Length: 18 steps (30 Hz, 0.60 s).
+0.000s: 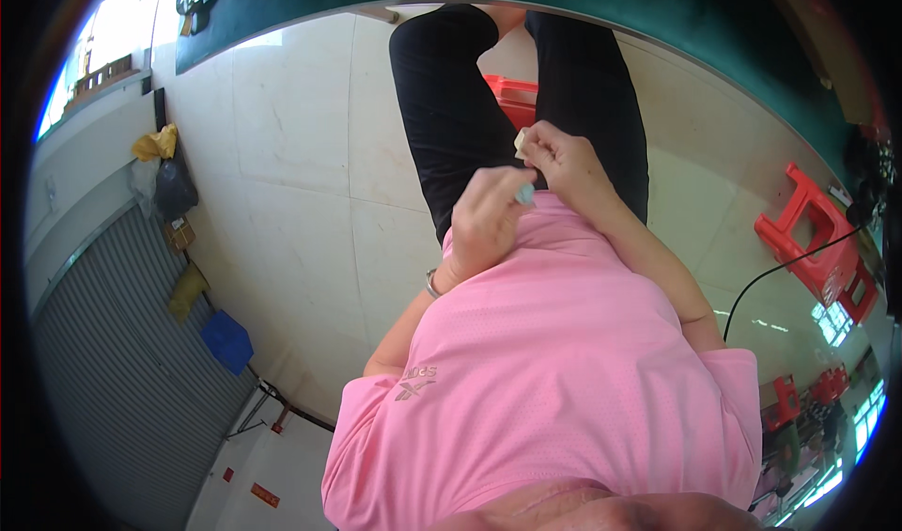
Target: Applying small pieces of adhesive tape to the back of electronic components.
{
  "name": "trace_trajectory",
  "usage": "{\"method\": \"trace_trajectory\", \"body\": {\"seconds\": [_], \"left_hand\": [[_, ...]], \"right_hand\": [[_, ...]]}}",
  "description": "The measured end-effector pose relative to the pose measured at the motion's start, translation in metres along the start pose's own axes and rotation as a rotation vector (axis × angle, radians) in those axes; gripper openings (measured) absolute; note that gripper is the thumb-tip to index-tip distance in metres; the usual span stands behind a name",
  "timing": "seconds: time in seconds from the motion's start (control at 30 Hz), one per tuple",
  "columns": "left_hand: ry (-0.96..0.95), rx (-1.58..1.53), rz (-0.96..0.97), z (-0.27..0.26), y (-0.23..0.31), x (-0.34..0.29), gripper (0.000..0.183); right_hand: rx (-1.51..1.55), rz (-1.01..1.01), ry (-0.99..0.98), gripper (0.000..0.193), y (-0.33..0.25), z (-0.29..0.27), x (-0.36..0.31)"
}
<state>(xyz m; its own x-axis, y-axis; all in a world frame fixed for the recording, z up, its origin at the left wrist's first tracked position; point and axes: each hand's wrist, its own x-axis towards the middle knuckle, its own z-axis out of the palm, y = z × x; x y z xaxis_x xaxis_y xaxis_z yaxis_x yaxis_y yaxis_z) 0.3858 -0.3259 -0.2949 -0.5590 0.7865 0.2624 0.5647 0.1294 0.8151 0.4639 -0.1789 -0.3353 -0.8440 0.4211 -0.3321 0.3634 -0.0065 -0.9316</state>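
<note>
Both my hands are in front of my lap, close together above my black trousers (442,108). My left hand (484,219), with a band on its wrist, is closed around a small light-blue thing (525,194); its kind is too small to tell. Just to the right and farther out, my right hand (569,163) pinches a small cream-coloured piece (521,142) between thumb and fingers. The fingertips of the two hands nearly meet, and I cannot tell whether they touch.
A green-topped table (658,9) runs along the far side, beyond my knees. A red stool (512,99) shows between my legs. Another red stool (813,235) stands at the right beside a black cable (752,282). Bags and a blue box (227,341) lie along the left wall.
</note>
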Motion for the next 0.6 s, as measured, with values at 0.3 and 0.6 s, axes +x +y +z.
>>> {"method": "trace_trajectory", "body": {"seconds": [0.3,0.6], "left_hand": [[0.021,-1.035,-0.878,-0.012,-0.021,-0.011,0.035],[0.110,-1.076,-0.851,-0.012,-0.024,0.000,0.025]], "right_hand": [[0.203,0.164,-0.086,0.023,-0.015,-0.010,-0.002],[0.183,0.140,-0.071,0.037,-0.034,-0.026,0.001]]}}
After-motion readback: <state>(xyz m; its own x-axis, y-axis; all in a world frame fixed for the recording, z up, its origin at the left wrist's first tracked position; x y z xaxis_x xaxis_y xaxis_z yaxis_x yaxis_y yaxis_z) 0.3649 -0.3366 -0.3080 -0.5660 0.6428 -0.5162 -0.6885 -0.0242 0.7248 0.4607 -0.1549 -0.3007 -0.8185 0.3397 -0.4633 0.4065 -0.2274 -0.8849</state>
